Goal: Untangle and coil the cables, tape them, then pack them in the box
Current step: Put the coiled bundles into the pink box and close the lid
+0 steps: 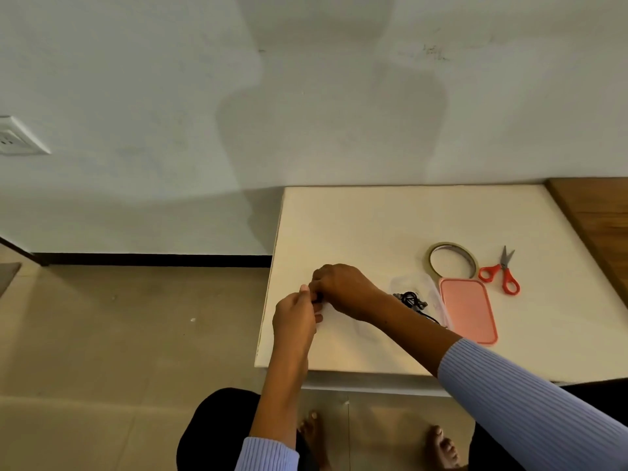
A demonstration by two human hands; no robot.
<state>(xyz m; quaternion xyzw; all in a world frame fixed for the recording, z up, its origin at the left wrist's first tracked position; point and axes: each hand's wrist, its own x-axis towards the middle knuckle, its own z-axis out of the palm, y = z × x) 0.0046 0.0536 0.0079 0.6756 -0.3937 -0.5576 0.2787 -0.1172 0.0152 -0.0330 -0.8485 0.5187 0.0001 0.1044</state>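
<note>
Cable (pixel 317 297): small dark piece pinched between both hands over the near left part of the table (pixel 373 215), close to the left edge. Left hand (pixel 295 317) curled, thumb and fingertips gripping the dark piece from the near side. Right hand (pixel 343 290) arched over it from the far right, fingers curled down on the same piece; exact contact hidden under the knuckles. Most of this cable concealed, so coil condition not determinable. Second bundle of cables (pixel 413 300) lying loose in the clear box (pixel 431 294), just right of the right forearm, partly hidden by it, one strand trailing toward the near side. Pink lid (pixel 468 311) flat beside the box on the right; tape (pixel 452 260) just beyond the lid; scissors (pixel 501 271) right of the tape, closed. Likely step: winding or holding a coil before taping. Risks, judged from layout only: coil springing open if either pinch relaxes, since no tape is at hand and the roll sits well apart on the far right; reaching for it requires freeing one hand. Work point near the left table edge, so a slipped cable may drop to the floor. Right forearm crossing directly over the box, so a sweep toward the tape may drag the trailing strand, pull the bundle out, or retangle it. Tape end not visible on the roll; one-handed peeling probably awkward while holding the coil.
</note>
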